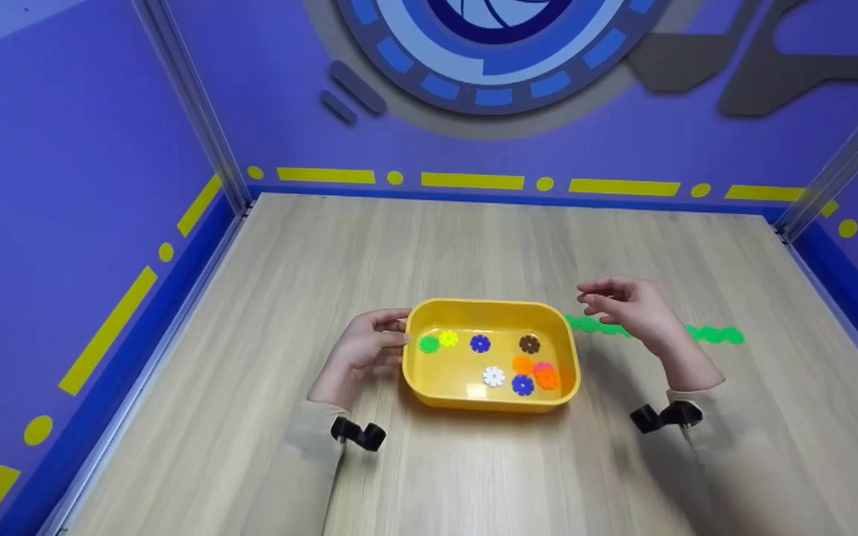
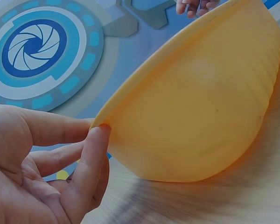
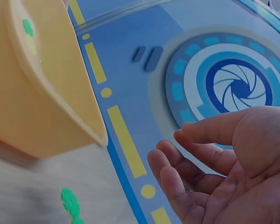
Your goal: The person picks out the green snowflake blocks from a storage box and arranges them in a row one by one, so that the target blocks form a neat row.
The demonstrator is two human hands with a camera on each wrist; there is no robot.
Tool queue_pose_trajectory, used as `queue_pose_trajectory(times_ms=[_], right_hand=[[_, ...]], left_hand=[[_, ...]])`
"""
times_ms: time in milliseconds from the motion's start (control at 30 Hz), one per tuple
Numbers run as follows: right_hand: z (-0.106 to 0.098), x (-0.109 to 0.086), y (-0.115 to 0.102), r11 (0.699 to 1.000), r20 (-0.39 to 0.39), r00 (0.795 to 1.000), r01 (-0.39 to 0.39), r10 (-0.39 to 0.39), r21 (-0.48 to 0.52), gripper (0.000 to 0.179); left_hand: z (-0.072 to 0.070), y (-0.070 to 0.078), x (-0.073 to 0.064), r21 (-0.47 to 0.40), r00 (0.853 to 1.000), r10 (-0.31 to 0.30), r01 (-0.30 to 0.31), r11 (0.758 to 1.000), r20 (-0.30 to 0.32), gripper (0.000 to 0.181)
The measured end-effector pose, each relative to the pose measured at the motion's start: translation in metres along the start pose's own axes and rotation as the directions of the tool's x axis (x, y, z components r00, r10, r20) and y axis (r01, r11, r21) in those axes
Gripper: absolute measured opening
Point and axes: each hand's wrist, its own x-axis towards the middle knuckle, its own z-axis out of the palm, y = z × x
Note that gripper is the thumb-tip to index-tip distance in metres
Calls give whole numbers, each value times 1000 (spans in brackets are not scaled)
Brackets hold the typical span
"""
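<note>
A yellow tray point(image 1: 488, 406) stands on the table, its left rim pinched between the thumb and fingers of my left hand point(image 1: 366, 344). In the left wrist view, the thumb presses the outside wall just under the rim. Several flower-shaped plastic discs lie loose in the tray, among them a white disc point(image 1: 494, 376), a brown disc point(image 1: 529, 344) and a yellow disc point(image 1: 448, 339). My right hand point(image 1: 637, 309) hovers right of the tray, fingers loosely bent, with nothing seen between them. Beneath it runs a row of green discs point(image 1: 713, 334), partly hidden by the hand.
The wooden table point(image 1: 310, 253) is bounded by a blue-purple back wall point(image 1: 265, 97) and side walls. Metal posts point(image 1: 198, 104) stand at the back corners. A black wrist mount point(image 1: 358, 432) sits on each sleeve.
</note>
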Motion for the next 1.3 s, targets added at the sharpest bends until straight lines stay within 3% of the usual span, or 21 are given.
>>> queue_pose_trajectory(times_ms=[700,867,1300], right_hand=[[61,16,-37,1000,144,990,-1,-2,21,33],[77,19,-44,999,180,983,36,-38,16,30],[124,27,-66,999,288,957,48,-43,-10,25]], left_hand=[[-1,-3,1,-8,1000,9,-8,1000,13,52],[0,-2,1,-5,1000,13,-13,1000,9,52],[0,0,-1,-18,1000,12,-12,1000,12,52]])
